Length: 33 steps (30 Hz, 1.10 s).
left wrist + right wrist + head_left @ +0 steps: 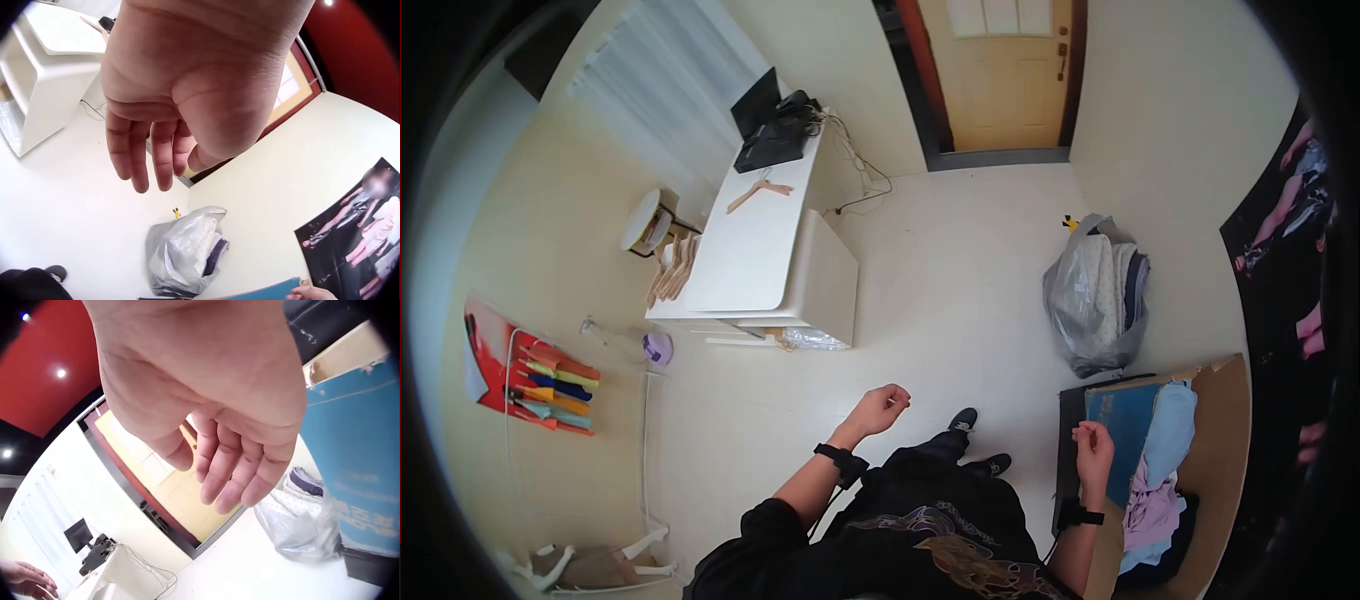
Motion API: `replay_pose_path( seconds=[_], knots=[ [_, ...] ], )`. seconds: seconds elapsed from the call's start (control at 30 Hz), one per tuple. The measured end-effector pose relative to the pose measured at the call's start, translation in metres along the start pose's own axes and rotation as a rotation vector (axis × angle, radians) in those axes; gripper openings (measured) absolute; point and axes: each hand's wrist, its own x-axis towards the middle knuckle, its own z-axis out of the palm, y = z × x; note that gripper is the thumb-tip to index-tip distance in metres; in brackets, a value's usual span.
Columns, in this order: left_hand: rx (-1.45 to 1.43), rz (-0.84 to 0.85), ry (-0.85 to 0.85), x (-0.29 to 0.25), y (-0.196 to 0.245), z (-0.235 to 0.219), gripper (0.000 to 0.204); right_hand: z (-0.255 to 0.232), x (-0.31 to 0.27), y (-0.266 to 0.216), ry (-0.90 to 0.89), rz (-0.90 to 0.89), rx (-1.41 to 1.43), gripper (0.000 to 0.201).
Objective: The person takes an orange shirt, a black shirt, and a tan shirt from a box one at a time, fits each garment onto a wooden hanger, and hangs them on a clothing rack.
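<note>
My left hand (880, 408) hangs in front of the body over the floor, its fingers loosely bent with nothing in them. The left wrist view shows the same hand (194, 100) with palm and fingers bare. To the right, my right hand (1094, 455) hovers by the near side of a large cardboard box (1222, 450), also holding nothing. In the right wrist view that hand's fingers (228, 475) dangle slightly curled. Inside the box lie a light blue garment (1170, 430) and a lilac garment (1150, 510), beside a blue panel (1115, 440).
A grey plastic bag (1075, 300) of folded fabric stands beyond the box. Ahead on the left is a white counter (735, 255) with a wooden hanger (760, 190) and a black monitor (757, 103). More hangers (675, 268) hang at its end. A door (1005, 90) is at the back.
</note>
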Motion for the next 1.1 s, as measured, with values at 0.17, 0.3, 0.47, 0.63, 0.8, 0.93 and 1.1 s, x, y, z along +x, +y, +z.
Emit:
replay_pose_path(
  seconds=[0.17,0.3,0.47,0.63,0.8,0.93,1.1],
  knots=[
    [-0.008,0.151,-0.163,0.097,0.007,0.035,0.02,-0.018,-0.027,-0.032,0.219,0.004,-0.12,0.014],
    [0.092,0.276,-0.383,0.17,0.088,0.088,0.02,-0.072,-0.074,-0.033,0.479,0.096,-0.215,0.017],
    [0.196,0.408,-0.64,0.202,0.191,0.183,0.021,-0.131,-0.151,-0.001,0.888,0.25,-0.008,0.013],
    [0.196,0.496,-0.797,0.196,0.248,0.288,0.02,-0.192,-0.206,0.051,1.13,0.326,-0.044,0.016],
    [0.198,0.463,-0.825,0.154,0.314,0.39,0.021,-0.278,-0.243,0.087,1.162,0.661,-0.166,0.038],
    [0.13,0.558,-0.885,0.121,0.356,0.44,0.02,-0.335,-0.245,0.147,0.975,0.953,-0.112,0.07],
    [0.143,0.429,-0.913,0.115,0.361,0.449,0.021,-0.348,-0.211,0.213,0.764,1.047,0.018,0.102]
  ],
)
